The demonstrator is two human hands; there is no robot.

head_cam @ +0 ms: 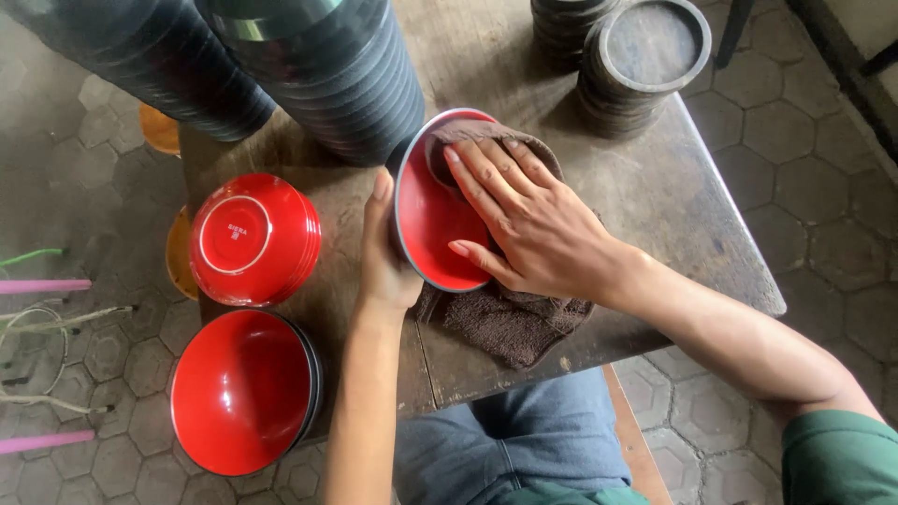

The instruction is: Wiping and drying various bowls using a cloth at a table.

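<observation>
Left hand (383, 266) grips a tilted red bowl (432, 220) mid-table; right hand (533, 220), fingers together, presses a brown cloth (510, 323) inside. Hard wiping could slip the bowl free.

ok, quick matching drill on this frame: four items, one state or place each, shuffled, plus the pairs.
Items:
1. left hand
2. right hand
3. upside-down red bowl stack
4. dark round trays

States/places:
A. stacked at the table's far right corner
B. presses a brown cloth inside the tilted red bowl
C. grips that bowl's outer wall
D. sits base-up near the table's left edge

Pairs: 1-C, 2-B, 3-D, 4-A
</observation>
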